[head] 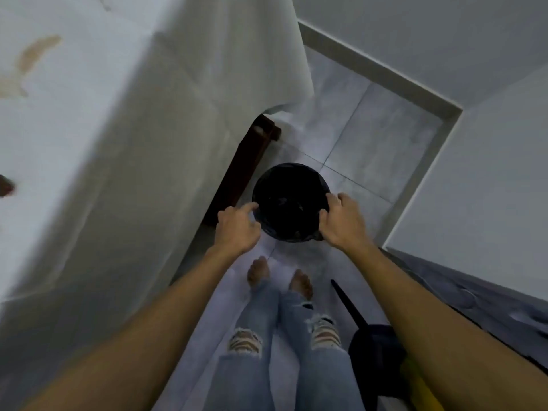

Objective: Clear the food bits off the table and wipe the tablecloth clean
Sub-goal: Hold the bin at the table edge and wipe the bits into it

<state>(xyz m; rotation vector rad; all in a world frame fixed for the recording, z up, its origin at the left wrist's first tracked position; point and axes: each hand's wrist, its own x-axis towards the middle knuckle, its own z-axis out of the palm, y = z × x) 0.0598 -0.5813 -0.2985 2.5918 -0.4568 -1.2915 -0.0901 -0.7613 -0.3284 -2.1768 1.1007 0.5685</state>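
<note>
Flanking the black bin [290, 200], left hand [237, 226] and right hand [344, 222] curl fingers round its rim.

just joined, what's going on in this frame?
A person stands at the table's corner, reaching down to a black bin by the table leg. The right hand grips its rim with curled fingers. The left hand is at the opposite rim, but its hold is unclear. The white tablecloth shows a brownish stain and a dark food bit at the frame's left edge, so wiping isn't done.
</note>
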